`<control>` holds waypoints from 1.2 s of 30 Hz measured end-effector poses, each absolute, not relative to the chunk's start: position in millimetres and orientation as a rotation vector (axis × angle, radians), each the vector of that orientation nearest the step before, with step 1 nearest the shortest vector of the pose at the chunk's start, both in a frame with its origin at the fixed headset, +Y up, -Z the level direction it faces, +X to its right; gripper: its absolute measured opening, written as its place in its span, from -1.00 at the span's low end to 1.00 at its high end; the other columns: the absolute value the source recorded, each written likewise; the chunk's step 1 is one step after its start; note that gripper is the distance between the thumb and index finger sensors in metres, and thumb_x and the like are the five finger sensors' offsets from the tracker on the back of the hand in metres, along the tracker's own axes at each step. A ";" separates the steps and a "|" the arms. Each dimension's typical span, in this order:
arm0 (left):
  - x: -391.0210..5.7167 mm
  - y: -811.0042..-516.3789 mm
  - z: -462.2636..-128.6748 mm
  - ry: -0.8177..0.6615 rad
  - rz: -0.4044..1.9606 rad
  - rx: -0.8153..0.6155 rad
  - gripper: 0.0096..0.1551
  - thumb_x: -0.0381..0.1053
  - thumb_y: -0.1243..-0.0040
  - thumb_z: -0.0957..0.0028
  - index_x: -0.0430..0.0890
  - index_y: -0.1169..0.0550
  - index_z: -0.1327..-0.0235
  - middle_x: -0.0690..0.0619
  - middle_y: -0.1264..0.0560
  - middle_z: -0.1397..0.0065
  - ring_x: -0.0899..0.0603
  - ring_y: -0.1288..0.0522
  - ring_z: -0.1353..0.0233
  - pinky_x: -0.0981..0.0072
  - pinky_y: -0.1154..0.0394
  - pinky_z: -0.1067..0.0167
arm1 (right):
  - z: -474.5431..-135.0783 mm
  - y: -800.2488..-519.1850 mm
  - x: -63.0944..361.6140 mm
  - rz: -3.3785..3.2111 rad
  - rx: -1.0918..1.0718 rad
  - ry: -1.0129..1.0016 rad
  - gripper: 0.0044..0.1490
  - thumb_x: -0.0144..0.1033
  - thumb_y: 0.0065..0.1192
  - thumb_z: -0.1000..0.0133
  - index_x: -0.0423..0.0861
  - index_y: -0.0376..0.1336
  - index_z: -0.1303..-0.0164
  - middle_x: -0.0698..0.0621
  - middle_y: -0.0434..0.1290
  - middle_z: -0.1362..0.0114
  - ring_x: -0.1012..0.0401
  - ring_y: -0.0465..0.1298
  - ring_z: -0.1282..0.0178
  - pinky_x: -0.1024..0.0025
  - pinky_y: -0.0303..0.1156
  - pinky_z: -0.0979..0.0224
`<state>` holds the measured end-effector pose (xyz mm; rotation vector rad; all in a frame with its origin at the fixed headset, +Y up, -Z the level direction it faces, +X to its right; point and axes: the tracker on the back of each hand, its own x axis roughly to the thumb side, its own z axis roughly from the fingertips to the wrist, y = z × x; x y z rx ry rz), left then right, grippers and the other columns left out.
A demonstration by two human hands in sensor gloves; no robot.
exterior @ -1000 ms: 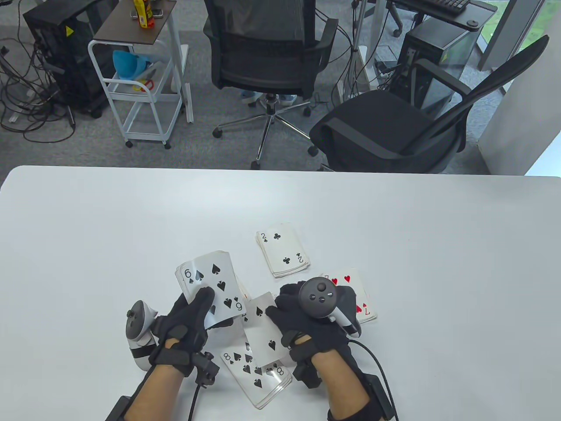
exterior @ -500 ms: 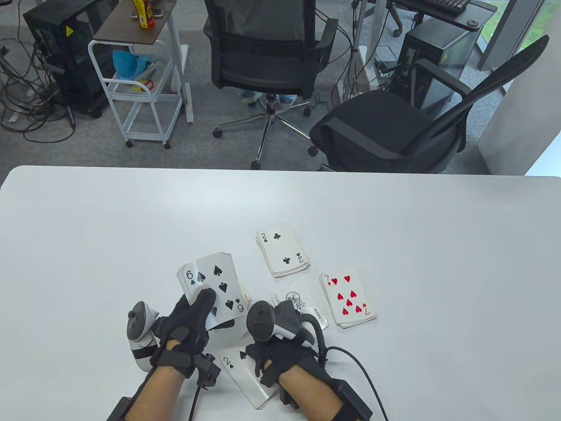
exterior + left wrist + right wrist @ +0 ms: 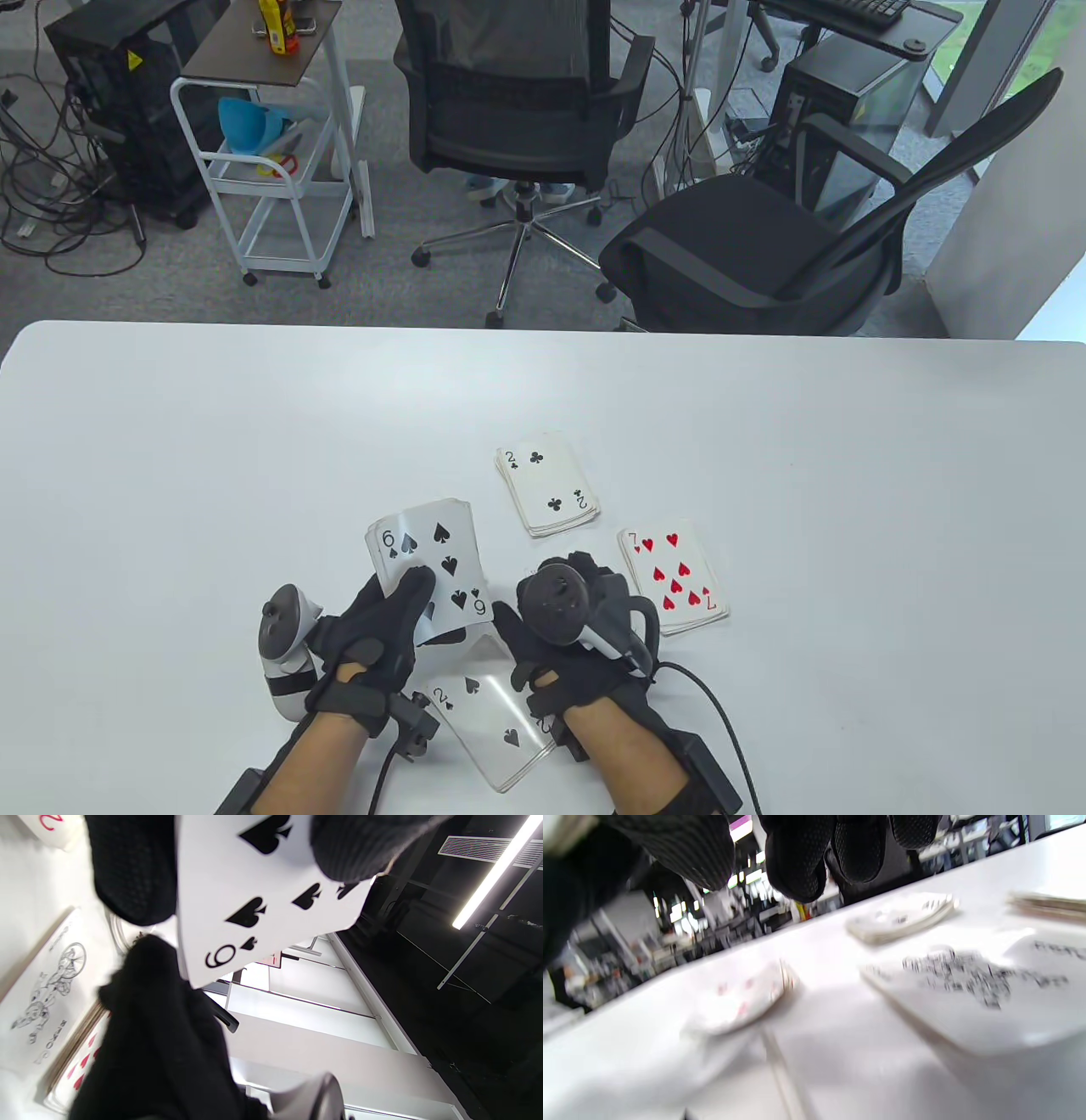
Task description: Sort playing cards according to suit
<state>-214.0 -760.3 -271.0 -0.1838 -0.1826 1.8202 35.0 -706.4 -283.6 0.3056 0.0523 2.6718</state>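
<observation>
— Where do we stand with the cards?

— Our left hand (image 3: 373, 632) grips the deck (image 3: 431, 556) face up, thumb across the six of spades on top, the stack lifted off the table (image 3: 170, 475). Our right hand (image 3: 577, 632) sits low between the deck and the hearts pile (image 3: 674, 580). Its fingers curl downward, but we cannot tell whether they pinch anything; the tracker hides them from above and the wrist view is blurred.

— And the sorted piles?

— The clubs pile (image 3: 547, 491) lies farthest out with a two on top, the hearts pile to its right shows a seven, and the spades pile (image 3: 488, 717) lies near the table edge with a two on top. A joker (image 3: 40, 993) lies flat beside the hearts, seen from the left wrist.

— How will the six handle?

— We judge it light, thin and slick, stiff enough to hold flat but easy to bend. It should slide off the deck under a thumb push, then take a pinch at its free long edge or corner.

— Any risk?

— Two cards may cling and come away together, and a loose drop on the spades pile could skid the glossy cards apart.
</observation>
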 end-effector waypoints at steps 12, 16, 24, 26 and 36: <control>-209.7 -761.7 -270.6 -0.187 1.801 -0.202 -0.43 0.24 -0.24 -0.23 0.06 -0.45 -0.44 0.08 -0.58 -0.39 -0.17 -0.68 -0.27 0.11 -0.72 -0.06 | -276.2 -683.4 57.6 2.347 0.353 -0.372 -0.38 0.09 0.20 -0.26 -0.22 0.39 -0.17 -0.29 0.23 -0.55 -0.34 0.02 -0.62 -0.45 -0.09 -0.48; -207.3 -761.9 -270.7 -0.197 1.792 -0.215 -0.43 0.24 -0.24 -0.23 0.06 -0.45 -0.44 0.08 -0.58 -0.39 -0.18 -0.68 -0.28 0.11 -0.72 -0.06 | -273.8 -683.5 49.4 2.285 0.428 -0.302 -0.33 0.13 0.20 -0.25 -0.22 0.36 -0.22 -0.30 0.20 -0.58 -0.34 -0.01 -0.63 -0.45 -0.11 -0.49; -205.1 -762.4 -270.3 -0.209 1.788 -0.230 -0.43 0.22 -0.27 -0.22 0.06 -0.45 -0.44 0.08 -0.59 -0.39 -0.17 -0.68 -0.27 0.11 -0.73 -0.05 | -271.8 -688.7 36.6 2.322 0.495 -0.212 -0.25 0.18 0.24 -0.23 -0.23 0.31 -0.29 -0.30 0.16 -0.61 -0.35 -0.03 -0.64 -0.46 -0.12 -0.49; -204.6 -762.6 -270.6 -0.210 1.790 -0.236 -0.43 0.21 -0.28 -0.22 0.06 -0.45 -0.44 0.09 -0.59 -0.39 -0.17 -0.68 -0.27 0.12 -0.73 -0.05 | -271.7 -689.9 33.8 2.336 0.513 -0.186 -0.24 0.19 0.27 -0.22 -0.23 0.31 -0.30 -0.30 0.16 -0.61 -0.35 -0.03 -0.64 -0.46 -0.11 -0.49; -201.3 -762.7 -270.4 -0.217 1.775 -0.266 -0.44 0.19 -0.34 -0.20 0.07 -0.48 -0.41 0.10 -0.61 -0.36 -0.15 -0.70 -0.25 0.13 -0.74 -0.02 | -267.5 -692.1 29.0 2.330 0.482 -0.307 -0.20 0.19 0.32 -0.19 -0.21 0.21 -0.33 -0.29 0.14 -0.61 -0.34 0.03 -0.62 -0.45 -0.07 -0.49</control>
